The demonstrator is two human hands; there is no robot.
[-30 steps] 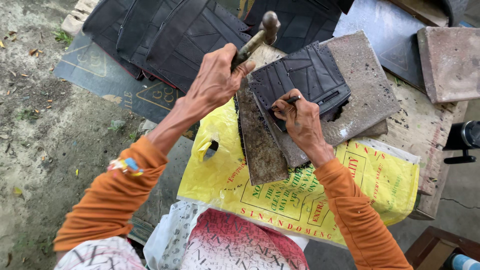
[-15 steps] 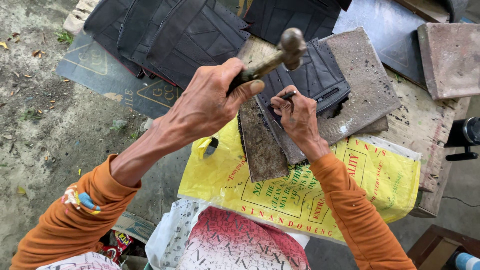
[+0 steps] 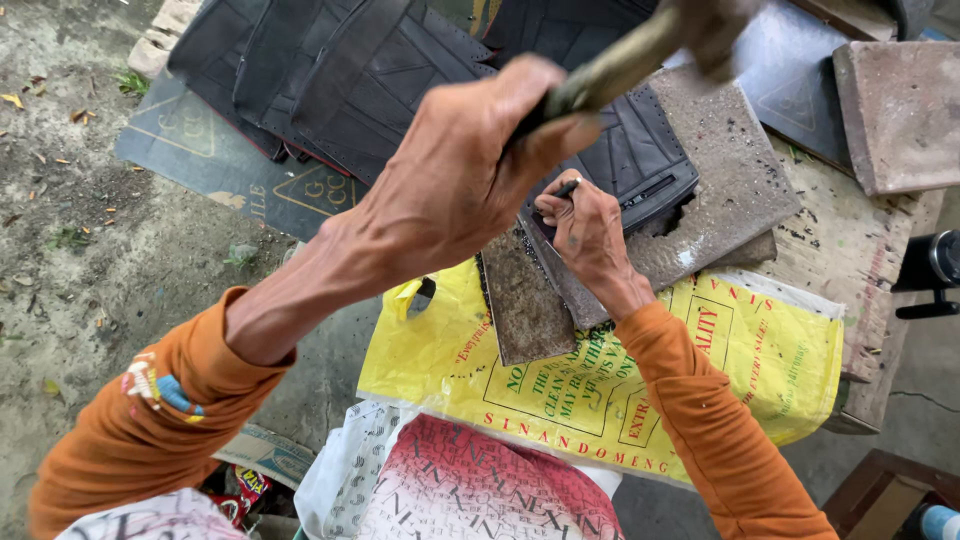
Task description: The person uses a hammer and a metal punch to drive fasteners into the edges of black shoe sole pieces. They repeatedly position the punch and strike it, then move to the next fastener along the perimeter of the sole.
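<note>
My left hand (image 3: 460, 180) is raised close to the camera and grips the wooden handle of a hammer (image 3: 640, 45), whose blurred head is up at the top right. My right hand (image 3: 585, 230) rests on a black ribbed rubber piece (image 3: 640, 160) and pinches a thin dark punch tool (image 3: 563, 190) upright against it. The rubber lies on a grey stone slab (image 3: 725, 190). A rusty metal plate (image 3: 525, 310) sits just below my right hand. Both arms wear orange sleeves.
A yellow printed sack (image 3: 620, 380) covers the work surface under the slab. More black rubber sheets (image 3: 330, 80) are piled at the top left. A reddish stone tile (image 3: 900, 110) lies at the top right. Bare dirt ground (image 3: 70, 250) is on the left.
My left hand has swung the hammer higher and closer to the camera, with the head moving up and right. My right hand stays on the rubber with the punch.
</note>
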